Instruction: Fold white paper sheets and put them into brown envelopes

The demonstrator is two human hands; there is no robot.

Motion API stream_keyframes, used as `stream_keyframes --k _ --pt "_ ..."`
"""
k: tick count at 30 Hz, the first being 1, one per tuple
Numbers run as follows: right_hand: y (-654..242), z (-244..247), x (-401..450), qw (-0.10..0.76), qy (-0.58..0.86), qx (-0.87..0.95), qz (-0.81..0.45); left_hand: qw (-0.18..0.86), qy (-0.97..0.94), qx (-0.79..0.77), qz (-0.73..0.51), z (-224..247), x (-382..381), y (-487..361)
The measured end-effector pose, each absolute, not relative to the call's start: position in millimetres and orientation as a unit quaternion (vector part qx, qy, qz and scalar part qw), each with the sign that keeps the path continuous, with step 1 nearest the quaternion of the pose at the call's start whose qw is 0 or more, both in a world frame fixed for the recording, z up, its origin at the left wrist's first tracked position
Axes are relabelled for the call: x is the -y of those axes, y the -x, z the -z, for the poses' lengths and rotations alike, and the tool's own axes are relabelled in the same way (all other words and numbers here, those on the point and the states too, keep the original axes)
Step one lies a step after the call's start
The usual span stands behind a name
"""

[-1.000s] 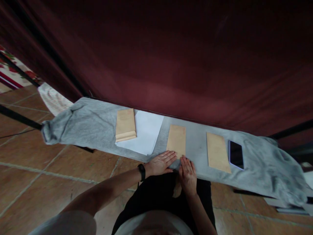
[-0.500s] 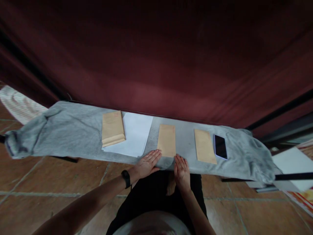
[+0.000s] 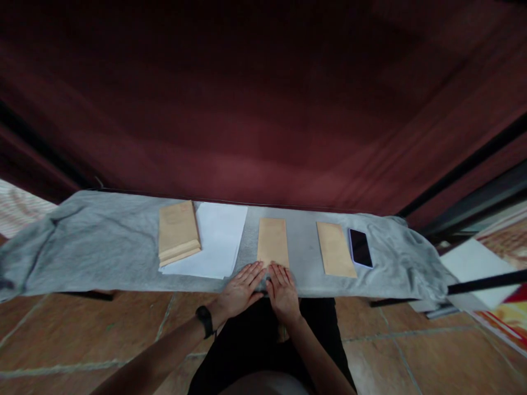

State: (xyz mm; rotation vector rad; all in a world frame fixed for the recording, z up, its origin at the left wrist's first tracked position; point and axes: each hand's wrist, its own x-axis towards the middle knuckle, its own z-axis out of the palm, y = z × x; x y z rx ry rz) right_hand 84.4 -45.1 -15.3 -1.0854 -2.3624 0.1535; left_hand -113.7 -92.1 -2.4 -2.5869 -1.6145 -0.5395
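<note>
"Black cloth is nearest you?"

"Yes, my trousers [image 3: 247, 340], between my forearms. A black band [image 3: 205, 321] circles my left wrist."

"And your hands?"

"Both lie palm down and open at the near edge of a soft, plush-looking grey cloth [image 3: 302, 247]. My left hand [image 3: 242, 291] has its fingers straight and close together, thumb out to the side. My right hand [image 3: 284, 293] is flat too, just beside it. The fingertips of both touch the near end of one brown paper envelope [image 3: 272, 238], a flat rectangle pointing away from me."

"What else is there, counted?"

"To my right, one slightly slanted envelope [image 3: 336, 249], then one phone [image 3: 361, 248] just beside it, dark-faced with a lilac rim. To my left, one stack of envelopes [image 3: 179, 227], too closely layered to count, partly covering some white paper sheets [image 3: 220, 236]; I can't tell their number."

"And farthest?"

"One dark red curtain [image 3: 255, 137], faintly creased, behind the cloth."
</note>
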Motion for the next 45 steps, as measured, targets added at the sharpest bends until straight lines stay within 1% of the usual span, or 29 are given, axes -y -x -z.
stream_keyframes --k 5,9,12,15,17,19,23,25,26,28,29,30,32,34,36,40,45 --pt "-108.5 23.5 35.3 0.278 0.464 0.841 -0.034 0.014 0.811 0.555 0.183 -3.2 85.5 106.0" --pt "-112.3 25.0 23.5 0.327 0.524 0.785 -0.048 0.025 0.789 0.601 0.124 -14.2 70.5 86.5" --pt "-103.6 22.2 12.6 0.368 0.545 0.744 -0.117 0.036 0.785 0.616 0.059 -24.5 55.0 68.4" --pt "-96.0 16.8 -0.8 0.423 0.561 0.669 -0.241 0.037 0.786 0.618 0.01 -33.3 42.4 53.2" --pt "-93.9 12.0 -9.5 0.454 0.562 0.612 -0.323 0.039 0.781 0.623 0.003 -38.1 38.1 45.4" --pt "-92.7 6.3 -15.8 0.468 0.551 0.584 -0.371 0.029 0.771 0.636 0.021 -42.8 35.8 39.7" --pt "-87.6 -8.6 -16.5 0.476 0.505 0.578 -0.429 -0.03 0.733 0.674 0.091 -57.3 27.8 38.1" --pt "-85.5 -18.2 -12.1 0.489 0.479 0.562 -0.464 -0.076 0.691 0.698 0.169 -66.9 21.9 42.3" --pt "-85.4 -23.3 -9.3 0.498 0.472 0.556 -0.469 -0.12 0.651 0.712 0.235 -71.2 19.5 44.8" --pt "-88.1 -33.0 -2.9 0.515 0.474 0.562 -0.441 -0.258 0.51 0.709 0.412 -76.2 17.8 48.2" --pt "-90.5 -36.9 0.5 0.517 0.474 0.576 -0.419 -0.332 0.423 0.681 0.497 -75.9 18.9 48.1" --pt "-93.3 -39.6 4.1 0.516 0.472 0.595 -0.397 -0.395 0.341 0.64 0.564 -73.3 21.5 46.6" --pt "-98.8 -40.3 11.7 0.499 0.462 0.64 -0.359 -0.484 0.201 0.546 0.653 -61.6 29.6 39.8" --pt "-102.5 -34.4 19.8 0.465 0.452 0.688 -0.325 -0.535 0.102 0.496 0.676 -44.5 39.1 30.5" --pt "-104.3 -24.0 27.9 0.424 0.442 0.737 -0.287 -0.576 0.047 0.474 0.665 -27.5 46.5 22.8" --pt "-106.5 -4.5 39.5 0.368 0.408 0.814 -0.188 -0.604 0.036 0.46 0.65 -8.8 52.5 21.2" --pt "-112.1 1.8 40.6 0.352 0.391 0.84 -0.131 -0.622 0.045 0.491 0.608 -9.5 56.1 29.8"
